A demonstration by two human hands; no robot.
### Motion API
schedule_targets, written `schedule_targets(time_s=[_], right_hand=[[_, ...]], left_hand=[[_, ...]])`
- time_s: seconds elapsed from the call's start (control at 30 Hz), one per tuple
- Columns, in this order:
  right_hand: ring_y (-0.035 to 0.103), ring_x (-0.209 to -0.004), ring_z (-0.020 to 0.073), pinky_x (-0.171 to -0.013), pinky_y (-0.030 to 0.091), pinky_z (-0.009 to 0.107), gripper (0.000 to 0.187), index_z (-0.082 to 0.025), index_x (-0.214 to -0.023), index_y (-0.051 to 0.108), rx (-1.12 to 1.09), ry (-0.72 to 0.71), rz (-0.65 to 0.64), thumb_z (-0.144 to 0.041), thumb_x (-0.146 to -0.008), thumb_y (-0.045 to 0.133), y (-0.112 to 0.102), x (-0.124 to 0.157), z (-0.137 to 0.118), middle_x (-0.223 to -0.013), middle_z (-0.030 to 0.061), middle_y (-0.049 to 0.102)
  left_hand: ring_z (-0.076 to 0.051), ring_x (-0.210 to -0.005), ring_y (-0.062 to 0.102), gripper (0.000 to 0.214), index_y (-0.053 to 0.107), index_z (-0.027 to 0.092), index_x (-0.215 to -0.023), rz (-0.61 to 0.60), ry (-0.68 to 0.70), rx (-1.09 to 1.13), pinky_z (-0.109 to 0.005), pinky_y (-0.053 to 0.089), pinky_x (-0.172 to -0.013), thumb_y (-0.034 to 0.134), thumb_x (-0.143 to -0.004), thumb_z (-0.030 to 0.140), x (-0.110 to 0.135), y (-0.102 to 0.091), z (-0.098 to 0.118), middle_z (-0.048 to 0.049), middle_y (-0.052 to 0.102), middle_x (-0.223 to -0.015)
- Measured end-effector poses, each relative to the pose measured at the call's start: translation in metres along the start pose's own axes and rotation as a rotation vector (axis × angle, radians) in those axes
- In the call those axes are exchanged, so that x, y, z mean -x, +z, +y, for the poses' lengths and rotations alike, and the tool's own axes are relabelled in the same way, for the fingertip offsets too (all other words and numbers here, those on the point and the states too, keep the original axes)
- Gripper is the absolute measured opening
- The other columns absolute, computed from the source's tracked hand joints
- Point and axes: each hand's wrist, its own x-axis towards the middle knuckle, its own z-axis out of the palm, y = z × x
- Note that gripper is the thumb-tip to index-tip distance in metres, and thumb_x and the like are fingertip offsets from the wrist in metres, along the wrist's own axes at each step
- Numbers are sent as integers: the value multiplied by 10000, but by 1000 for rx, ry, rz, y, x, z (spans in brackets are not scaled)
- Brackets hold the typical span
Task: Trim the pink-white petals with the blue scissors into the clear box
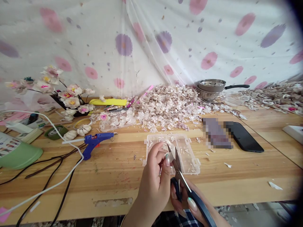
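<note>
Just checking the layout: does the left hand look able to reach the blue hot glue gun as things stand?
Probably yes: the left hand is pinching a pale petal scrap, but only the wooden tabletop, with a few scraps, lies between it and the blue hot glue gun.

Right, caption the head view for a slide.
Left hand holds a pale petal to scissors in the right hand above a clear plastic tray.

Pretty bright, flat light here, no clear source, just a soft shadow under the left hand [152, 186]. Fisheye bends the table [132, 186] at the edges, the right corner goes black, the curtain [94, 37] looks soft, and one patch [217, 133] is pixelated.
</note>
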Motion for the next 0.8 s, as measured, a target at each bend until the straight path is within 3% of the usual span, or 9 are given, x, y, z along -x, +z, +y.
schedule_targets(time_s=[0.13,0.37,0.5,0.6,0.8], right_hand=[[574,-768,187,-735,505,312,328,-246,-1044,669,44,10,28,-519,-865,646,-1,-4,1,-925,59,625],[589,-768,201,-701,518,326,438,-243,-1168,643,56,-5,42,-546,-852,648,-2,-4,4,-932,79,629],[570,-728,186,-661,514,307,368,-235,-1059,673,46,-32,48,-531,-841,667,-1,-5,8,-885,68,615],[547,-722,168,-666,501,289,307,-241,-996,675,36,-14,37,-515,-858,655,1,-5,2,-862,43,592],[538,-679,177,-643,506,288,387,-238,-975,690,142,48,145,-592,-822,651,8,0,-20,-792,45,605]], left_hand=[[-139,-735,586,376,427,247,-1339,-9,-7,20,-250,483,-695,452,-994,395,0,0,0,-32,622,-864],[-143,-716,567,391,433,250,-1337,-14,-20,44,-241,490,-678,455,-986,422,0,0,0,-20,593,-815],[-152,-725,575,384,425,252,-1343,-14,-26,43,-256,490,-689,449,-990,402,1,0,0,-24,601,-826],[-141,-692,566,375,422,259,-1342,-27,-9,46,-258,480,-687,446,-993,395,1,-1,0,-16,602,-823],[-147,-743,581,359,425,256,-1333,-23,-1,36,-265,470,-722,438,-999,385,1,-1,-2,-28,628,-864]])
